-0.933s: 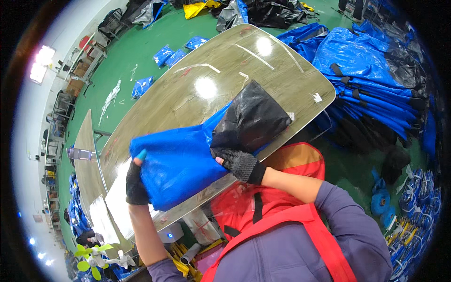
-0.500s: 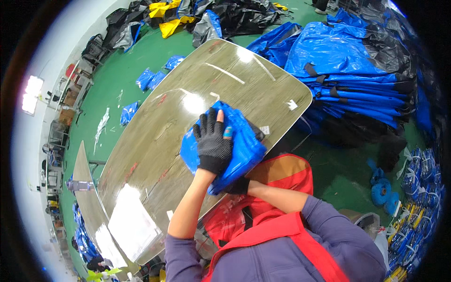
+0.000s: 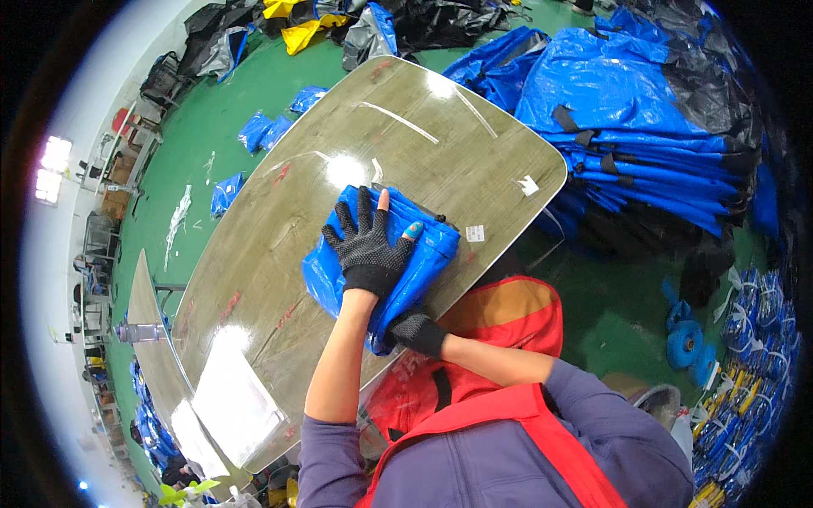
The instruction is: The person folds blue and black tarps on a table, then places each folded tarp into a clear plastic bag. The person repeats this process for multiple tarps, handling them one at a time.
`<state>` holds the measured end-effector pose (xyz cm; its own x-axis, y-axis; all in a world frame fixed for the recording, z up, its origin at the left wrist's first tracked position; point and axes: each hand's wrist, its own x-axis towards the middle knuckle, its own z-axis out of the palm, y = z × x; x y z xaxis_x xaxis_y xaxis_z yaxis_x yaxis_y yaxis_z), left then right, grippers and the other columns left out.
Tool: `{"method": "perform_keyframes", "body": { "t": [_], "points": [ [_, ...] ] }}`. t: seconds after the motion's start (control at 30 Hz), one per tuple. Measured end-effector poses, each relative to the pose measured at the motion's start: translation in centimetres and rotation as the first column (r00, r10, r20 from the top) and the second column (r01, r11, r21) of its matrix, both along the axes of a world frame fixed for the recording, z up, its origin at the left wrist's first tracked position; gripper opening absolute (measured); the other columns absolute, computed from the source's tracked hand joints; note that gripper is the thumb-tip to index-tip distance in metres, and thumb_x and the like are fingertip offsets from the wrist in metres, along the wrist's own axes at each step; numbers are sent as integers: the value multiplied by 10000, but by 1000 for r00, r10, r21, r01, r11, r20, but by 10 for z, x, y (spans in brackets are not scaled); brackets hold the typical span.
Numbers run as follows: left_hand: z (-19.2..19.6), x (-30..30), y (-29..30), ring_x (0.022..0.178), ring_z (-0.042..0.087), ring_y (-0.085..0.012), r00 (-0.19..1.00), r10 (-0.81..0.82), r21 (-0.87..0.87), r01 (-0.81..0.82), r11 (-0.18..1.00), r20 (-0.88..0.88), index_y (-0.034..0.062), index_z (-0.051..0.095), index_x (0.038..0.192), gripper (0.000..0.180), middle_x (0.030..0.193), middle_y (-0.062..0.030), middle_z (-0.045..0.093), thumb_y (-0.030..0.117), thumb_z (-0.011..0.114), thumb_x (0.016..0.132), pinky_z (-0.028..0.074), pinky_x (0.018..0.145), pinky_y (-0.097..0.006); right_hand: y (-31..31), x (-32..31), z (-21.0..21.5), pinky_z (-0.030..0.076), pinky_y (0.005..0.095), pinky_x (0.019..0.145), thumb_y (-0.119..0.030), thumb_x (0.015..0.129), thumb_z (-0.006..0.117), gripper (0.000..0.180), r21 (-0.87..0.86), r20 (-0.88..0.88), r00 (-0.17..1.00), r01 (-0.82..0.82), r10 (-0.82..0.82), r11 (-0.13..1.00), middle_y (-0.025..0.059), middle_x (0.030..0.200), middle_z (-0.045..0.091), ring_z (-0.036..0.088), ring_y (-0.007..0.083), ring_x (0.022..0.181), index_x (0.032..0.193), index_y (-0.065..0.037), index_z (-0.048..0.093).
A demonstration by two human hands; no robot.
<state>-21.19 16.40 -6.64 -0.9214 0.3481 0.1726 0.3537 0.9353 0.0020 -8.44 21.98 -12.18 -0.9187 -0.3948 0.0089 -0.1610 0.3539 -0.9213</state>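
A folded blue plastic bundle (image 3: 428, 254) lies on the glossy wooden table (image 3: 398, 135), near its front edge. My left hand (image 3: 368, 241), in a black glove with open fingertips, rests flat on top of the bundle with fingers spread. My right hand (image 3: 415, 332), also gloved in black, grips the bundle's near edge at the table rim. Both forearms come in from the lower edge, over a red vest.
A tall stack of folded blue and black sheets (image 3: 635, 110) stands right of the table. Small blue packets (image 3: 254, 131) lie on the green floor (image 3: 220, 161) at left. Black and yellow heaps (image 3: 313, 21) sit at the far end. Blue reels (image 3: 690, 347) lie at lower right.
The blue and black sheet, first held up open in both hands, has been folded into a compact bundle on the table. My left hand now presses flat on it.
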Motion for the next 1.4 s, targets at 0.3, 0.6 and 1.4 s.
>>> {"method": "perform_keyframes", "body": {
  "t": [0.3,0.6,1.4],
  "points": [
    [7,-23,-48,1316,408,-373,962,-217,620,69,782,167,92,469,1372,504,1416,-190,452,314,490,920,258,1111,-477,86,-66,56,426,467,951,-425,874,564,523,241,-729,685,259,-2,935,223,1160,616,581,399,1052,1198,-15,588],
    [0,86,-97,1358,256,-517,995,-84,380,97,920,-49,26,299,1455,943,1452,-324,312,596,621,777,230,1095,-583,118,-68,70,298,556,1063,-459,648,781,929,474,-705,643,113,299,873,236,1420,409,431,411,1271,1410,-87,402],
    [-64,244,-343,1206,491,-291,807,474,770,-538,342,353,12,443,1346,678,1324,-202,489,343,737,832,407,1004,-423,-78,-122,68,341,513,1046,-570,801,602,719,736,-224,878,-132,424,664,162,1320,535,479,330,1243,1344,-109,498]
  ]
}}
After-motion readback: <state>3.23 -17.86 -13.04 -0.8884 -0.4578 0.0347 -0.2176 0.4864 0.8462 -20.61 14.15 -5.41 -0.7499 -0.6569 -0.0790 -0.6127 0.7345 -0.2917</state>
